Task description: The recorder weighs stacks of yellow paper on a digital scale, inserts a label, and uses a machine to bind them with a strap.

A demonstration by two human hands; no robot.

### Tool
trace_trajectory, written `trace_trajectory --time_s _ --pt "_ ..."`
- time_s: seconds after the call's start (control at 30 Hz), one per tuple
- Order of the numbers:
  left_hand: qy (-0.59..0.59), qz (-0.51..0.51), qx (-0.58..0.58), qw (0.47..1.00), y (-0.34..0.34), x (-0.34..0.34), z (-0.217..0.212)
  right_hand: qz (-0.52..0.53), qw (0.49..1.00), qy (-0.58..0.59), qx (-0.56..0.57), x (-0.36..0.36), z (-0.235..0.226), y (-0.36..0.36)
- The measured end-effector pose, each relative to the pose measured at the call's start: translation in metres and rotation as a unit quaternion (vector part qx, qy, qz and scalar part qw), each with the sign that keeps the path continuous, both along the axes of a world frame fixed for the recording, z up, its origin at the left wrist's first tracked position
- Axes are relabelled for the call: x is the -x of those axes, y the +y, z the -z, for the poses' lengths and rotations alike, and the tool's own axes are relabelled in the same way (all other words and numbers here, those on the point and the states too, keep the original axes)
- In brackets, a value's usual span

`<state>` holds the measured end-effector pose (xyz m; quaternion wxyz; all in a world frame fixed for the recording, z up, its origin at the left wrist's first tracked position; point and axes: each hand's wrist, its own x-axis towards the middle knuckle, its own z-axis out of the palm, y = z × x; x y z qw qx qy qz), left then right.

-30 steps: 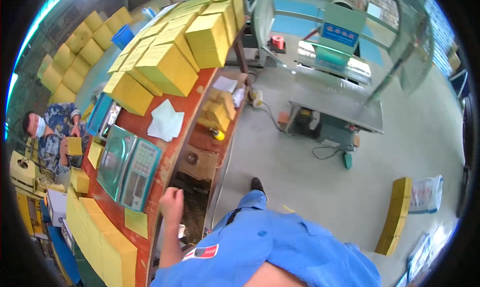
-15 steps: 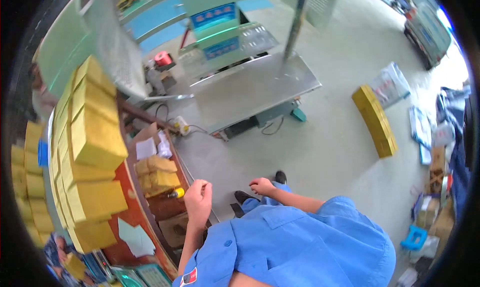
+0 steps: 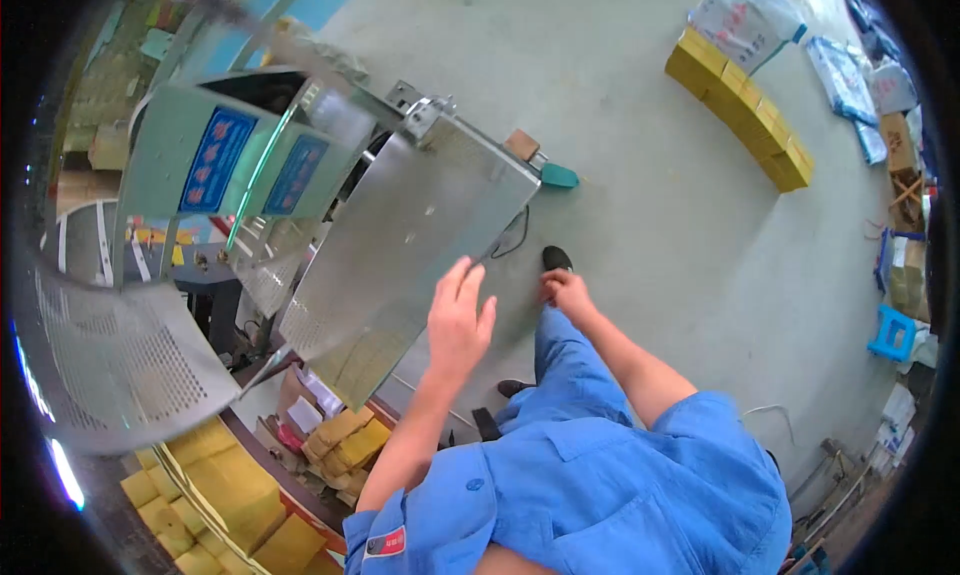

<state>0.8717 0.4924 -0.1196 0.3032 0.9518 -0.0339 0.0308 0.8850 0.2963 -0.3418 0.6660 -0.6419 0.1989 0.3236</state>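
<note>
My left hand point(image 3: 458, 320) is raised in front of me with its fingers apart and nothing in it. It appears beside the near right edge of a metal-topped machine table point(image 3: 440, 190), and I see no contact. Farther right, my right hand point(image 3: 568, 292) hangs low over my leg, fingers curled in, with nothing seen in them. On the table's left stands a pale green machine housing point(image 3: 155, 165) with blue sign plates. A small brown block point(image 3: 521, 144) and a teal box-shaped part point(image 3: 559, 177) sit at the table's far right corner.
Yellow paper-wrapped bundles point(image 3: 235, 480) are stacked at lower left, near a perforated metal panel point(image 3: 130, 360). A row of yellow bundles point(image 3: 745, 105) lies on the floor at far right beside a white plastic bag point(image 3: 745, 20). A blue stool point(image 3: 890, 333) and cartons line the right side.
My view has swung and I have come closer to the machine table. My left hand has lifted away from the bundle-stacked workbench, its fingers spreading. The right hand stays curled.
</note>
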Motion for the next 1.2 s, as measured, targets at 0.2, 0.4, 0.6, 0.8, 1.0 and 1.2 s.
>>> trace_trajectory --time_s 0.2,0.4,0.6,0.8,1.0,1.2 --pt "0.033 0.030 -0.166 0.985 -0.016 -0.119 0.051 -0.035 0.999 -0.006 0.026 -0.174 0.064 -0.005" --pt "0.058 0.037 -0.254 0.965 -0.025 -0.124 0.063 -0.111 0.993 -0.009 0.035 -0.301 0.111 0.050" --pt "0.086 0.021 -0.260 0.962 -0.035 -0.127 0.066 -0.212 0.976 0.052 0.020 -0.332 0.143 0.089" --pt "0.097 0.028 -0.254 0.962 -0.032 -0.127 0.065 -0.250 0.967 -0.013 0.049 -0.323 0.170 0.103" --pt "0.095 0.026 -0.250 0.963 -0.031 -0.125 0.069 -0.171 0.981 -0.045 0.079 -0.306 0.170 0.113" --pt "0.092 0.022 -0.251 0.963 -0.032 -0.128 0.065 -0.152 0.972 0.163 -0.075 -0.326 0.142 0.093"
